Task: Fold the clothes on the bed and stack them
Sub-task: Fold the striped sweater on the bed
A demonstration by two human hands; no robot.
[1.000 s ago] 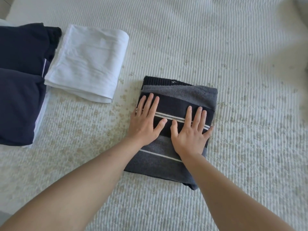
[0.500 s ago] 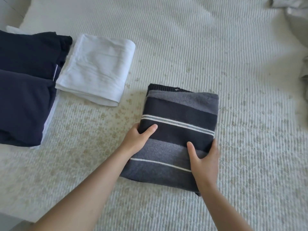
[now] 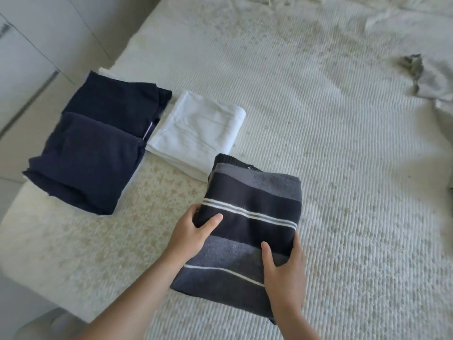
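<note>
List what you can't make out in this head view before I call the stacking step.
- Fingers of both hands: left hand and right hand grip the striped sweater; only the thumbs show, the sweater hides the rest.
- White layer under the navy pile: the pile covers it, only slivers show.
- Grey garment: cut off by the right edge.
- Whether the sweater's near edge is off the bed: cannot tell.
</note>
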